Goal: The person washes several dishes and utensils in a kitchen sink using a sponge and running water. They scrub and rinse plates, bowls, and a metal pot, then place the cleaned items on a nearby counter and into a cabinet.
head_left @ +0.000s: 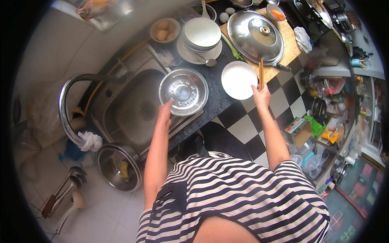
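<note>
My left hand (165,113) grips the near rim of a shiny stainless steel basin (183,92), its thumb inside the edge. The basin has a ring of dimples around its bottom and overlaps the right side of the sink (130,106). In my right hand (262,94) are a white bowl (239,79), held by its right rim, and a pair of wooden chopsticks (261,73) pointing away from me. The bowl appears bright white inside, and its contents cannot be made out. Its far edge lies near the cutting board (293,50).
A large steel wok lid (255,36) rests on the board, with a knife handle (282,67) beside it. Stacked white plates (203,32), a spoon (210,62) and a bowl of brown eggs (165,30) stand behind the basin. A curved faucet (64,112) arches over the sink's left side.
</note>
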